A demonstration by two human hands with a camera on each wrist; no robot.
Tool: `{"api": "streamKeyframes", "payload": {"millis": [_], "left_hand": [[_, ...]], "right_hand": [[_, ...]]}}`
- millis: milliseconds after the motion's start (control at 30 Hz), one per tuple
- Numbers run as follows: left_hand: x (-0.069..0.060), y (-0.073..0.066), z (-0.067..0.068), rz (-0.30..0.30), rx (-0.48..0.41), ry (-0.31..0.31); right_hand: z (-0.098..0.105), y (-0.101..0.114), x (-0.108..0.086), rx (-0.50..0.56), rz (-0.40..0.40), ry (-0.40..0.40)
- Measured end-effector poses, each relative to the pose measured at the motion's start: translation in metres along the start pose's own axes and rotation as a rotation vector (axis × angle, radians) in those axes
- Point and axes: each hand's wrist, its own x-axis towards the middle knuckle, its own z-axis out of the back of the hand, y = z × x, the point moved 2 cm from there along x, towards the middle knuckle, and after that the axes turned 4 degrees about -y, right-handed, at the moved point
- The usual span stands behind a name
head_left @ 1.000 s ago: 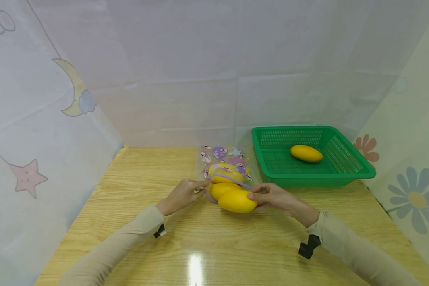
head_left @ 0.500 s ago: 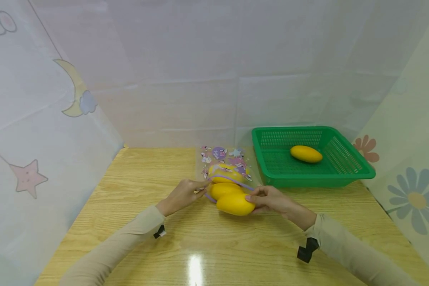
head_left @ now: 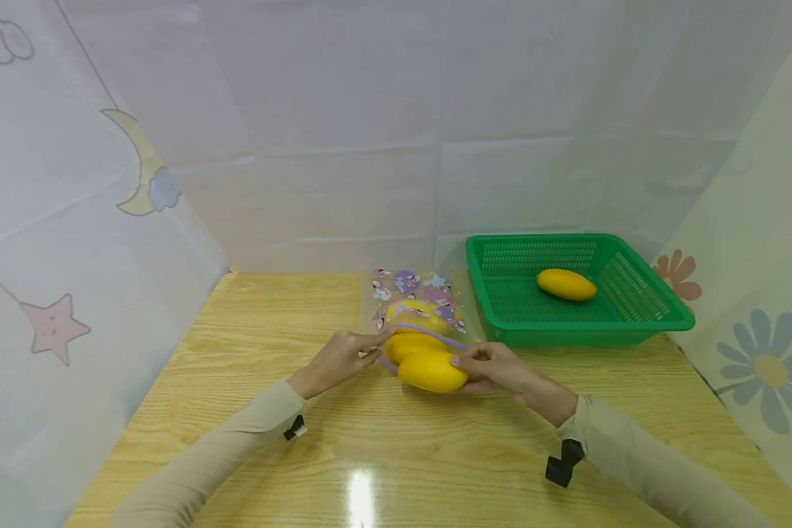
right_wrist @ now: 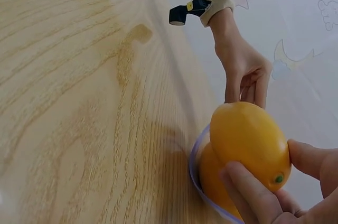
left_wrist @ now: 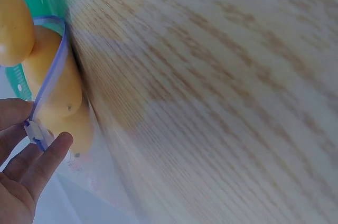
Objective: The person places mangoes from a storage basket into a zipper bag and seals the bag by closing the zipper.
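My right hand (head_left: 511, 372) grips a yellow mango (head_left: 432, 371) by one end, thumb on top, at the mouth of a clear printed zip bag (head_left: 405, 281). In the right wrist view this mango (right_wrist: 248, 137) shows a green stem spot. My left hand (head_left: 339, 359) pinches the bag's purple zip edge near a white slider (left_wrist: 35, 131), seen in the left wrist view. Inside the bag lies a mango (head_left: 421, 317), and another mango (head_left: 405, 343) sits at its mouth, partly hidden by the held one. The bag's mouth stands apart around them.
At the back right stands a green basket (head_left: 587, 329) with one mango (head_left: 566, 284) in it. A wooden table (head_left: 290, 469) lies under everything. Printed cloth (head_left: 343, 198) hangs behind and at both sides.
The held mango has moved slightly left with my right hand, dipping and then rising a little against the mango at the bag's mouth. My left hand keeps its place.
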Motion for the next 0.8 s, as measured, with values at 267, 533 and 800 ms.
{"api": "streamKeyframes", "payload": {"millis": [267, 533, 800], "left_hand": [[-0.001, -0.001, 0.001, -0.001, 0.000, -0.010], [0.001, -0.001, 0.002, 0.004, 0.014, -0.006], [0.000, 0.001, -0.001, -0.016, 0.017, -0.013]], "right_hand": [[-0.007, 0.000, 0.000, 0.005, 0.006, -0.079], [-0.016, 0.000, -0.002, 0.042, 0.003, -0.139], [-0.019, 0.002, -0.004, 0.084, -0.021, -0.153]]}}
